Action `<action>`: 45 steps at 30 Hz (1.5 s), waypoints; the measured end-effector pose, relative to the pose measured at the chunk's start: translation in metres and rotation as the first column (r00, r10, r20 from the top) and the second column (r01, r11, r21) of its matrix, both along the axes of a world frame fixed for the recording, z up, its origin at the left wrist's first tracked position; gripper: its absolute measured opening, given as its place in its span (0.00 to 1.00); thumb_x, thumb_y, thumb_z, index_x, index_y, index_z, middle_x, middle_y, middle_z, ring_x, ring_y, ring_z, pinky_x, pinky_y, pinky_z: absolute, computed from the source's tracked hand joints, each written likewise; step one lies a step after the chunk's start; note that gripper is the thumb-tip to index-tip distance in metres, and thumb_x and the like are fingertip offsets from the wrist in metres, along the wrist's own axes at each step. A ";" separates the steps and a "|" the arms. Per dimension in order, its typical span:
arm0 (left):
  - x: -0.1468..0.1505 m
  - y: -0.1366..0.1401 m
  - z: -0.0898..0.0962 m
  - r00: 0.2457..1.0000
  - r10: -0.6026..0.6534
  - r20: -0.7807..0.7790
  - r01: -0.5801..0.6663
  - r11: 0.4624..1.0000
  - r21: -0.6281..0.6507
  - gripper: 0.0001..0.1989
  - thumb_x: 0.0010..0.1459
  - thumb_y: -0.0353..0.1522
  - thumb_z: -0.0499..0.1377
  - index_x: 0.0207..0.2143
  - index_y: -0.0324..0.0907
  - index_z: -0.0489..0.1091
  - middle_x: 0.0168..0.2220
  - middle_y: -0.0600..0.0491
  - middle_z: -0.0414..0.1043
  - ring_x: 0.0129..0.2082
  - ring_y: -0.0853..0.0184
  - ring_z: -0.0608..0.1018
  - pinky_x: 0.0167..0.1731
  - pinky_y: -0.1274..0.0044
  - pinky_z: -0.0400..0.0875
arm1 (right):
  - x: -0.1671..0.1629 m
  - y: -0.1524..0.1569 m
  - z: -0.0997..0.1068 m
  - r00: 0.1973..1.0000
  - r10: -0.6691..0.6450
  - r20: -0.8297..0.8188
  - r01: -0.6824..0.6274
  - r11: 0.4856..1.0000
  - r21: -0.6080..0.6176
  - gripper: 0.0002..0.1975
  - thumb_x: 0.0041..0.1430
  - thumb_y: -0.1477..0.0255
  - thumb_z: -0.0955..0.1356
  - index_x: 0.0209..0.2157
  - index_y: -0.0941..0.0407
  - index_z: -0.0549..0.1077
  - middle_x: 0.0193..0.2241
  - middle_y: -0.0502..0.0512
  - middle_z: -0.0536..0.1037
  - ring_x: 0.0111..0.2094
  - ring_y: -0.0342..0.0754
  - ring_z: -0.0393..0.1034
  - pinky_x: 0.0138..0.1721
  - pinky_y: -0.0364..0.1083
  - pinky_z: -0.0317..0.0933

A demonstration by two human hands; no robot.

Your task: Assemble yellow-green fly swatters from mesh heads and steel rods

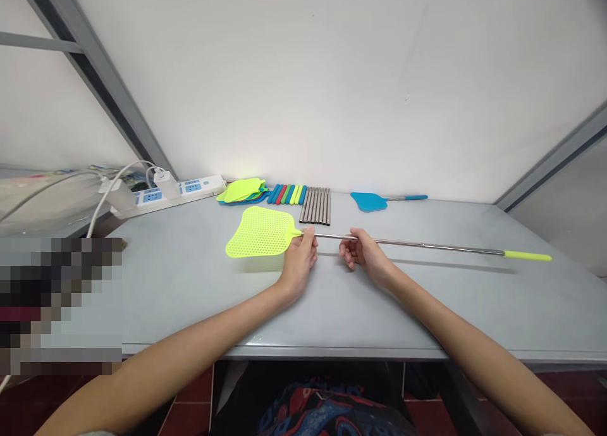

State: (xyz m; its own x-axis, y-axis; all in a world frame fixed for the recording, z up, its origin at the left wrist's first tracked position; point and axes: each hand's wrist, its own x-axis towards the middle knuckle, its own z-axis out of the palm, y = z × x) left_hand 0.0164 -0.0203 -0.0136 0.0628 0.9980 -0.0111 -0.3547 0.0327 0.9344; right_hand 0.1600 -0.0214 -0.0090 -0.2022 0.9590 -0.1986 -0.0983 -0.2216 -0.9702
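Observation:
A fly swatter with a yellow-green mesh head, a drawn-out metal telescopic rod and a yellow-green handle lies crosswise above the table. My left hand pinches the rod right beside the mesh head. Farther along the rod, my right hand grips it between thumb and fingers. The handle end reaches far to the right. Behind my hands lie several short metal tubes in a row, next to several coloured handles in blue, red, green and yellow-green.
A pile of swatter heads lies left of the handles. A blue swatter rests by the wall at the back right. On the left stands a white power strip with plugged-in cables. The grey table meets a white wall.

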 end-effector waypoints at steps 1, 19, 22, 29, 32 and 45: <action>0.000 0.000 0.000 1.000 -0.001 0.002 0.001 1.000 0.002 0.17 0.48 0.42 0.53 0.17 0.40 0.55 0.10 0.64 0.43 0.10 0.79 0.50 0.10 0.85 0.46 | 0.000 0.000 0.000 1.000 0.001 0.001 -0.001 1.000 -0.004 0.22 0.52 0.62 0.54 0.15 0.60 0.66 0.11 0.51 0.62 0.12 0.40 0.54 0.15 0.40 0.51; -0.003 0.000 -0.007 0.990 -0.116 0.086 0.111 0.992 0.061 0.18 0.53 0.40 0.46 0.17 0.38 0.60 0.11 0.59 0.51 0.10 0.78 0.56 0.11 0.84 0.48 | -0.004 -0.003 0.002 0.999 0.008 0.054 -0.008 1.000 0.000 0.23 0.53 0.62 0.53 0.15 0.61 0.67 0.10 0.50 0.61 0.12 0.39 0.54 0.16 0.40 0.51; -0.004 0.000 -0.007 0.988 -0.115 0.101 0.110 0.992 0.060 0.17 0.52 0.40 0.48 0.17 0.38 0.60 0.11 0.59 0.52 0.10 0.79 0.55 0.11 0.84 0.48 | -0.005 -0.003 0.002 0.998 0.011 0.061 -0.010 1.000 -0.008 0.24 0.53 0.62 0.53 0.15 0.61 0.67 0.10 0.50 0.61 0.12 0.39 0.54 0.16 0.40 0.51; -0.004 0.000 -0.002 0.993 -0.115 0.032 0.114 0.993 0.040 0.18 0.52 0.40 0.47 0.16 0.38 0.59 0.09 0.60 0.50 0.10 0.78 0.54 0.12 0.83 0.47 | -0.004 0.000 0.000 0.999 0.018 0.045 -0.017 1.000 -0.019 0.24 0.53 0.62 0.53 0.16 0.61 0.67 0.11 0.51 0.61 0.12 0.39 0.55 0.16 0.41 0.51; -0.003 0.000 -0.002 0.991 -0.131 -0.008 0.131 0.990 0.056 0.19 0.53 0.40 0.46 0.16 0.38 0.59 0.09 0.60 0.50 0.10 0.77 0.54 0.13 0.82 0.47 | -0.003 0.000 -0.001 0.998 0.025 0.052 -0.024 1.000 -0.012 0.24 0.54 0.62 0.52 0.16 0.60 0.66 0.11 0.51 0.61 0.13 0.39 0.54 0.16 0.41 0.51; -0.005 -0.006 -0.001 0.803 -0.593 -0.063 0.596 0.798 0.088 0.19 0.50 0.33 0.39 0.18 0.37 0.64 0.12 0.55 0.58 0.14 0.74 0.59 0.20 0.79 0.56 | -0.011 -0.009 0.000 0.970 0.181 0.162 -0.210 0.961 0.180 0.24 0.54 0.60 0.56 0.11 0.59 0.60 0.08 0.45 0.51 0.12 0.37 0.50 0.16 0.41 0.44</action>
